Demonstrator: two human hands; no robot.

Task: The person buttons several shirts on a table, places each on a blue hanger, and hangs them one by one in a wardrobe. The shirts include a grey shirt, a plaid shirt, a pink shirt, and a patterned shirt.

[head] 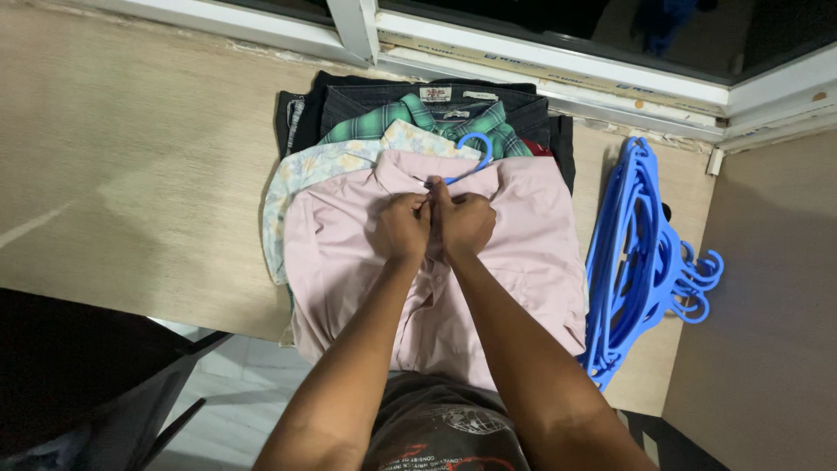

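Both forearms are reaching up from the bottom edge, my left hand [403, 225] and right hand [462, 222] pressing knuckle to knuckle, fingers clenching the front placket of a pink shirt [349, 262] just below its collar. What sits between my fingers is staying hidden. Only the hook of a blue hanger [475, 148] is peeking out above the collar. Beneath, a floral shirt [305, 170], green plaid shirt [410, 118] and dark garments are mostly lying covered. Blue hangers [636, 262] are lying stacked at right on the wooden table [131, 174].

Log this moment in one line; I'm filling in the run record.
left hand: pinching pink shirt placket | right hand: same | blue hanger inside collar | spare hangers at right
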